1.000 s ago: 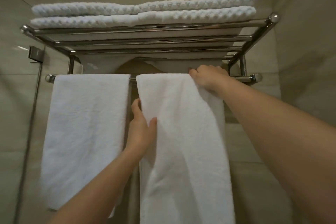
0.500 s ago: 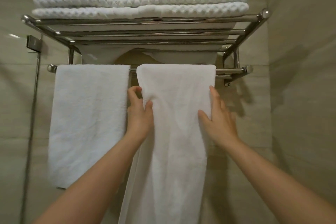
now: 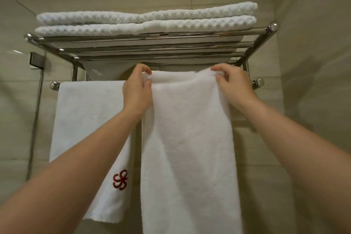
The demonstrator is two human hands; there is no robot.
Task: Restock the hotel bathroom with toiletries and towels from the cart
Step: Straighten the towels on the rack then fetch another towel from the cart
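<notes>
Now: drape under adjustment

On the rail's (image 3: 55, 86) left half, the monogrammed towel (image 3: 89, 119) hangs settled. Left hand (image 3: 137, 91) pinches the second towel's (image 3: 188, 129) top fold at the rail, right hand (image 3: 234, 85) likewise. Both have risen from its sides. Hanging judged unfinished.

centre towel (image 3: 188, 138): white terry cloth, short soft pile, matt, 6 o'clock
monogram towel (image 3: 87, 119): same white terry, matt, slightly nubby, 8 o'clock
monogram (image 3: 120, 179): red embroidered thread, denser and smoother than the pile
folded towels (image 3: 146, 19): white waffle-weave cloth, bumpy grid texture, matt, 12 o'clock
rack (image 3: 152, 39): polished metal tubes, chrome look, glossy with streaky reflections
wall (image 3: 313, 100): beige tile, smooth, low sheen, thin grout lines
bracket (image 3: 37, 60): grey metal, duller than rack, 9 o'clock
panel (image 3: 15, 74): looks like glass, glossy, faint highlight, 9 o'clock
</notes>
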